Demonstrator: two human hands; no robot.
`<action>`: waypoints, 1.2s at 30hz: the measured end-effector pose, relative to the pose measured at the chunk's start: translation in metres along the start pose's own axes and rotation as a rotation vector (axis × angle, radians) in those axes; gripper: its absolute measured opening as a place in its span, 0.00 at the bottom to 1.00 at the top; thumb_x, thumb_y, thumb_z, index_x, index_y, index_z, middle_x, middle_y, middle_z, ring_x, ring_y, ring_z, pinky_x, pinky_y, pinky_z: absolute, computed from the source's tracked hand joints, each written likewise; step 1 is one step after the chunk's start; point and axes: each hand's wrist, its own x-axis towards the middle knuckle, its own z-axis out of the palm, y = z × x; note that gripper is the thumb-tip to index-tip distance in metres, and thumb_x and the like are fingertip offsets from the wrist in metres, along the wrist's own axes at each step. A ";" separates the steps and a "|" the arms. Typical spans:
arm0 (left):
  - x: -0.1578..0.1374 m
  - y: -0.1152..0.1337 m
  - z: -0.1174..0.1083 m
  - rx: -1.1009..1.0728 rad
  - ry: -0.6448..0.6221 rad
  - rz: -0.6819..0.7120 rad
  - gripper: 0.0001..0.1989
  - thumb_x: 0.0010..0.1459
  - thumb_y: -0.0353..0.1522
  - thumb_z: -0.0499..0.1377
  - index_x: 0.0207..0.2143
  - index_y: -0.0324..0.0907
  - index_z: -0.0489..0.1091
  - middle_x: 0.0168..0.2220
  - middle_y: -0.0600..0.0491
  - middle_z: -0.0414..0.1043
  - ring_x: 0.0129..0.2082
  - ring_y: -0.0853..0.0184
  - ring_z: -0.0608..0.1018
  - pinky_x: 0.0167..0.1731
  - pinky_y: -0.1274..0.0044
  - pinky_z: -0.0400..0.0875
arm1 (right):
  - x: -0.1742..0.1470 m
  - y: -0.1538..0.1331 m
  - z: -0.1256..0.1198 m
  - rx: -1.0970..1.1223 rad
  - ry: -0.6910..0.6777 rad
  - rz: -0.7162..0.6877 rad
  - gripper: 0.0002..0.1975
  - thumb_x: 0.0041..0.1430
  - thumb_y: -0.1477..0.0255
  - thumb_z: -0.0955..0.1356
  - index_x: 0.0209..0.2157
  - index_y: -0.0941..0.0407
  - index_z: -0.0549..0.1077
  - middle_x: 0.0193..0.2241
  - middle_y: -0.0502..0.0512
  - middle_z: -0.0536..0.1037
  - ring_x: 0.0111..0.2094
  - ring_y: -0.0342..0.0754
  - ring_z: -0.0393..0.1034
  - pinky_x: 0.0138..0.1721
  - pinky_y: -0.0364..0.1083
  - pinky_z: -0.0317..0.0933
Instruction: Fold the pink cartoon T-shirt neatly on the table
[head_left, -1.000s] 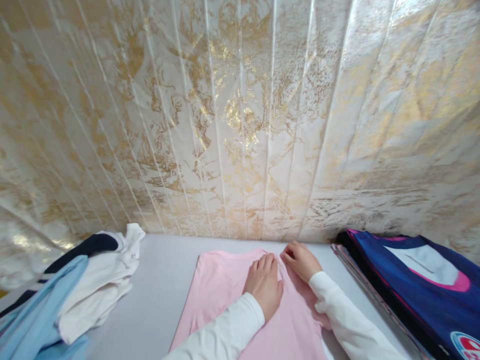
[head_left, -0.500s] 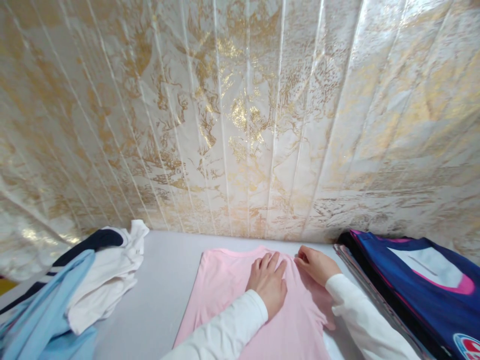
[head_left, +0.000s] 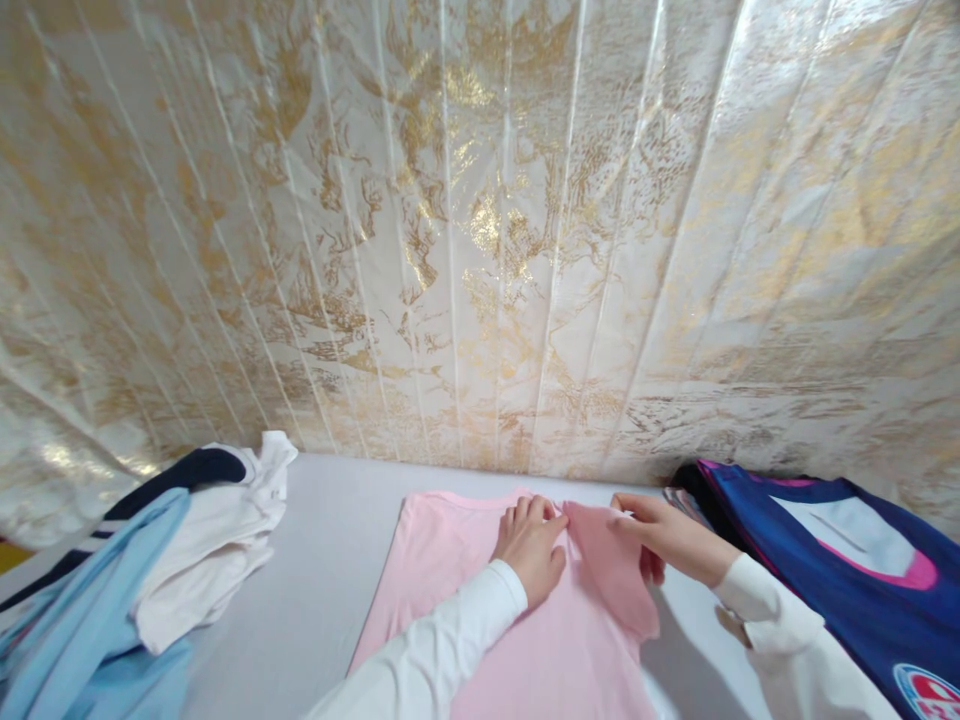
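A pink shirt (head_left: 442,580) is spread on the pale table (head_left: 315,570), between 2 groups of clothes, with its near end cut off by the bottom of the view. Its far part is touched by both hands.

The left hand (head_left: 529,553) is laid on the shirt near the far edge, palm down. Its fingers are loosely bent and slightly parted, with the thumb held apart from them; whether any cloth is gripped under the fingertips cannot be told.

By the right hand (head_left: 670,535), a flap (head_left: 611,580) of the same shirt is held up at its outer edge. The cloth is pinched between the thumb and fingers, which are nearly closed, and the flap is slanted above the shirt's right side. A shadow is cast on the table below. Both wrists are covered by white sleeves (head_left: 442,640).

At the right, a dark blue shirt (head_left: 795,590) is stacked on other folded clothes, and a round badge (head_left: 930,693) is shown on it. At the left, white cloth (head_left: 214,560) and light blue cloth (head_left: 97,610) are heaped loosely. Behind the table, a shiny sheet (head_left: 480,330) is patterned in gold.
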 end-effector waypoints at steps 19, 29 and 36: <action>0.032 -0.044 -0.027 -0.735 -0.108 -0.342 0.12 0.62 0.35 0.57 0.46 0.38 0.67 0.42 0.50 0.70 0.39 0.65 0.75 0.40 0.67 0.71 | 0.053 -0.007 0.044 0.340 0.006 -0.260 0.10 0.43 0.69 0.62 0.30 0.56 0.69 0.29 0.53 0.76 0.24 0.43 0.67 0.20 0.40 0.56; 0.032 -0.036 -0.023 -0.518 -0.097 -0.299 0.12 0.62 0.32 0.57 0.47 0.37 0.66 0.39 0.51 0.70 0.35 0.67 0.75 0.36 0.70 0.73 | 0.095 0.016 0.036 0.174 -0.013 -0.517 0.17 0.36 0.80 0.58 0.31 0.56 0.70 0.26 0.48 0.74 0.30 0.44 0.67 0.33 0.43 0.58; 0.027 -0.027 -0.033 -0.182 -0.215 -0.332 0.12 0.62 0.34 0.57 0.46 0.38 0.66 0.43 0.50 0.69 0.38 0.65 0.75 0.37 0.69 0.72 | 0.098 0.014 0.031 -0.028 0.049 -0.556 0.12 0.46 0.78 0.61 0.31 0.56 0.73 0.28 0.51 0.74 0.34 0.47 0.64 0.39 0.46 0.56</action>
